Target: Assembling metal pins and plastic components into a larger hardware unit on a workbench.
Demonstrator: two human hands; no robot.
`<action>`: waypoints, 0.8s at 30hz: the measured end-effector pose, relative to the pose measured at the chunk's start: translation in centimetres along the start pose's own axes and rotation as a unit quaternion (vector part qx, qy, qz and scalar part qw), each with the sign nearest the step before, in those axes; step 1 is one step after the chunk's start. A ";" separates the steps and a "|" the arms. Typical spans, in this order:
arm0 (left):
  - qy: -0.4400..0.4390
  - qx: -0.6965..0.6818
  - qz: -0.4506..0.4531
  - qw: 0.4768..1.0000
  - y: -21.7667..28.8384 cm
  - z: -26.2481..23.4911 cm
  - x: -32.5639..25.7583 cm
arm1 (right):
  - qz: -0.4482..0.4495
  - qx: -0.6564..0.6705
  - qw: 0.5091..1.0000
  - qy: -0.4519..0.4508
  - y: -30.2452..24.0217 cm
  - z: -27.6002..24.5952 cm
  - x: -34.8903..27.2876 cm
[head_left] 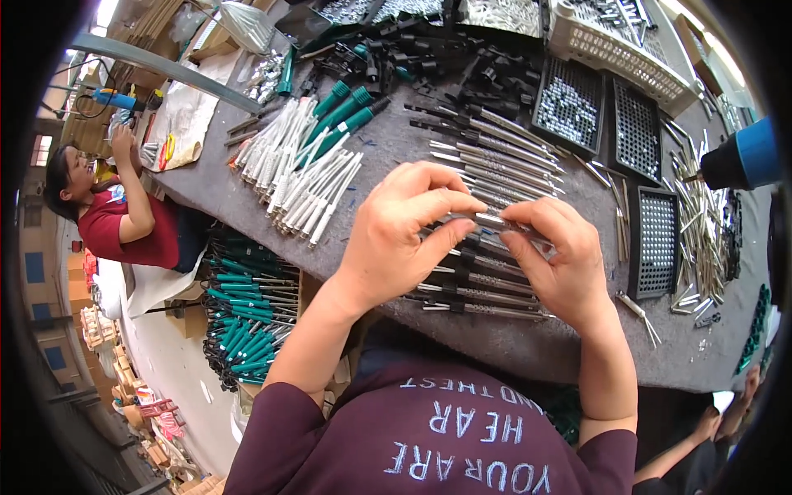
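My left hand (406, 229) and my right hand (563, 254) meet above the grey table, thumb and forefinger of each pinched together. Between the fingertips is a short, shiny metal tube (490, 219), its ends covered by the fingers. Just beneath and beyond my hands lies a row of perforated metal tubes (505, 169) with dark ends, laid side by side. Left of my left hand is a heap of white rod-like parts with thin wires (309, 194). Several green handles (351, 111) rest at its far end.
Black plastic parts (462, 66) are piled at the back. Black trays of small metal pieces (569, 107) and loose metal tubes (697, 231) lie on the right, near a blue power tool (747, 157). Green-handled tools (243, 313) are stacked below left. A person in red (132, 214) works at far left.
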State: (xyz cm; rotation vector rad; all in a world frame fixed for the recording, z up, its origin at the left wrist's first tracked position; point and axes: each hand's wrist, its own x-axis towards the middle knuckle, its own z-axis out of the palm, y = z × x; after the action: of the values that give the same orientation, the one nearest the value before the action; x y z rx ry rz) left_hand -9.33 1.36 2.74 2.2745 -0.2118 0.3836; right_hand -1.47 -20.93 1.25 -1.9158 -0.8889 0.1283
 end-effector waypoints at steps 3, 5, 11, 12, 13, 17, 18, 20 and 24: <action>-0.002 0.004 -0.016 1.000 0.5 -0.4 0.2 | -0.011 -0.006 1.000 0.008 0.1 0.2 0.0; -0.009 -0.014 -0.035 0.999 0.1 -0.5 0.1 | -0.052 -0.012 0.998 0.015 0.5 0.3 0.4; 0.029 0.004 -0.001 1.000 0.1 -0.1 0.2 | -0.058 -0.009 0.998 0.008 0.5 0.6 0.5; 0.030 0.000 0.002 1.000 0.1 0.0 0.3 | -0.056 -0.008 0.998 0.007 0.5 0.4 0.5; 0.031 -0.003 0.006 0.999 0.1 0.0 0.3 | -0.057 -0.015 0.998 0.010 0.4 0.3 0.5; 0.020 0.008 0.003 1.000 0.3 -0.1 0.2 | -0.069 -0.028 0.997 0.028 0.4 0.2 0.5; 0.020 0.008 0.002 1.000 0.3 -0.1 0.1 | -0.086 -0.041 0.995 0.034 0.4 0.2 0.5; 0.010 0.004 0.000 1.000 0.3 -0.2 0.0 | -0.087 -0.041 0.995 0.039 0.4 0.2 0.4; 0.009 0.011 0.023 1.000 0.0 -0.2 0.1 | -0.055 0.013 0.997 0.049 0.7 0.7 0.2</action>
State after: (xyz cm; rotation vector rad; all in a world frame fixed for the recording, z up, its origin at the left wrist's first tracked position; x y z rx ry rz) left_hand -9.31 1.48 2.89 2.2890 -0.2527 0.4332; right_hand -1.30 -20.44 0.38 -1.8292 -0.9204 -0.0198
